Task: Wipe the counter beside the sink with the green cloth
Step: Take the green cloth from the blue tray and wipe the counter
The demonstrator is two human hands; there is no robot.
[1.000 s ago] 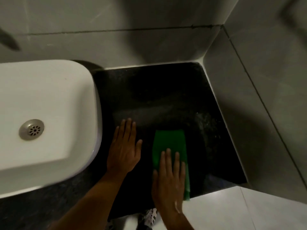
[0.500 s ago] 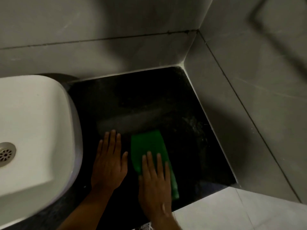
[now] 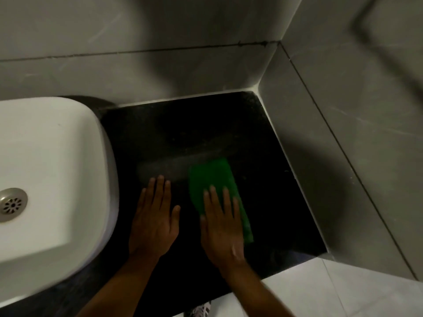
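**Pressing the green cloth flat on the dark table beside the sink**

Lying palm-down on the green cloth (image 3: 215, 186), the right hand (image 3: 223, 227) is covering the cloth's near half, with its fingers (image 3: 214, 197) stretched out straight and slightly spread, flat rather than pinching. The cloth is resting as a folded strip on the black table (image 3: 263, 156), its long side running from about 11 o'clock to 5 o'clock, and its far end is showing beyond the fingertips. It is sitting toward the middle of the dark surface, apart from both walls.

At 9 o'clock of the cloth, the left hand (image 3: 154, 220) is lying flat on the bare table, holding nothing, fingers extended and close together with the thumb angled out toward the right hand. The two hands are sitting just beside each other without touching.

At 9 o'clock of the left hand, the white sink (image 3: 52, 170) is standing on the table, its metal drain (image 3: 12, 204) showing at the picture's left edge. A paler, hazy band is crossing the table beyond the left fingertips, reaching the cloth's far end. Grey tiled walls (image 3: 160, 65) are closing the table in at 12 and 3 o'clock, meeting in a corner at about 1 o'clock. A pale floor (image 3: 320, 291) is showing at 5 o'clock, below the table's front edge.
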